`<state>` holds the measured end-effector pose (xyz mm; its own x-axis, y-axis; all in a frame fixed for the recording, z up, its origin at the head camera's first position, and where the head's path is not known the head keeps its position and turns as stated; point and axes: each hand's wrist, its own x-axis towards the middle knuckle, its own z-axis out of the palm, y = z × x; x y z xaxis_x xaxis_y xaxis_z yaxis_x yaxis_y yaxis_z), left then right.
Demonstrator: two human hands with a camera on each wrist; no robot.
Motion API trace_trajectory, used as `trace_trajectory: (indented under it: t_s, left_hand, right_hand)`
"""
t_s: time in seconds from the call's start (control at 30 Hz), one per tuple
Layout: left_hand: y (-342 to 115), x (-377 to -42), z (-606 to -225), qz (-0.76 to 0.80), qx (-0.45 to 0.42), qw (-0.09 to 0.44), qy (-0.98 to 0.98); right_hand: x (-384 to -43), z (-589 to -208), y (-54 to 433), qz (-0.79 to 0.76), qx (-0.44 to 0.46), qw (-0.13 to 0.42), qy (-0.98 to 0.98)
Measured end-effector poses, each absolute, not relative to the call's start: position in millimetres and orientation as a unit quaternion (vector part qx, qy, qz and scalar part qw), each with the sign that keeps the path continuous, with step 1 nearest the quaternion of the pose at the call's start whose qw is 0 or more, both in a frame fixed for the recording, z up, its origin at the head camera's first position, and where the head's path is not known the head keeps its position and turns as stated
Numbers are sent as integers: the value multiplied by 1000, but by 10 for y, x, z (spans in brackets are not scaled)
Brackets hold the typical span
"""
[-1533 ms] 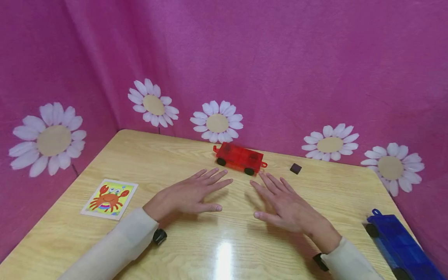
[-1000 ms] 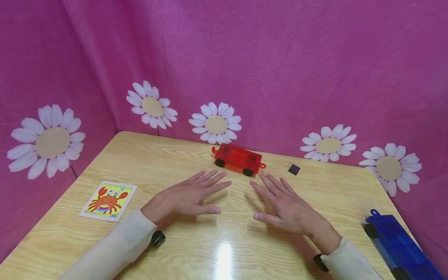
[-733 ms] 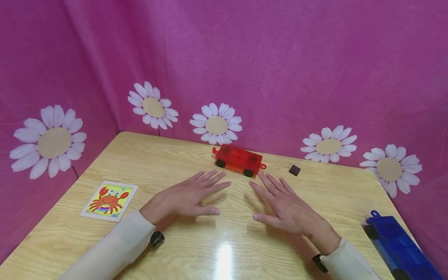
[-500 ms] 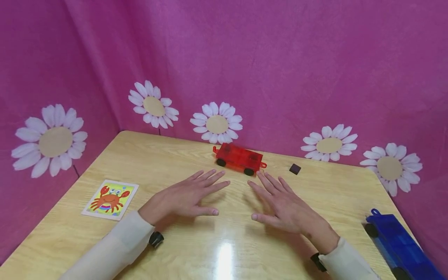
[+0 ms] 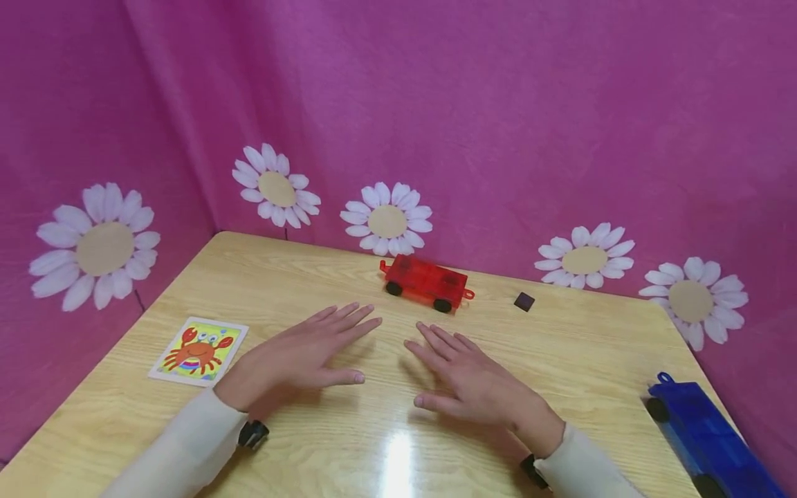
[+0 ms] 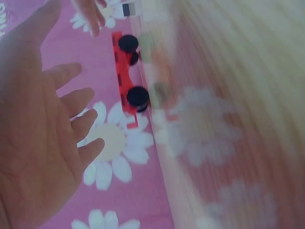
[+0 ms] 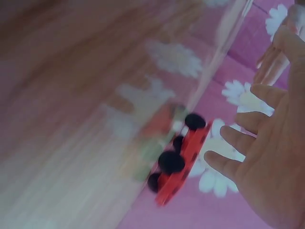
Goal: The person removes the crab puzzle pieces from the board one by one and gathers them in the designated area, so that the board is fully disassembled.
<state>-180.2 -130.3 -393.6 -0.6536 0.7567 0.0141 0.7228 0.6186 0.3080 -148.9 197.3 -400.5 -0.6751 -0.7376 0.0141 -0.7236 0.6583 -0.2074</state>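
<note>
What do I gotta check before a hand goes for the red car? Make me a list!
1. Left hand free to grab: ok, its fingers are spread and it holds nothing.
2. Right hand free to grab: ok, it holds nothing either.
3. The red car upright: ok, it stands wheels-down on the table.
4. A hand already touching it: not ok, both are apart from it.
5. The whole blue car in view: not ok, the picture's edge cuts it off.
6. Underside of the dark square: cannot tell, hidden.
</note>
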Motion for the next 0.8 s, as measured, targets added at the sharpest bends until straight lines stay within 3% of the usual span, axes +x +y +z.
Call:
trace_trajectory:
  t_s: [0.63, 0.8]
  left_hand:
    - [-2344, -1725, -3967, 182, 268, 26, 946]
    - [-2579, -1699, -3958, 197, 238, 25, 951]
  right_hand:
    - [-1616, -3984, 1000, -82, -468, 87, 876]
    - [-1636, -3984, 756, -58, -488, 79, 867]
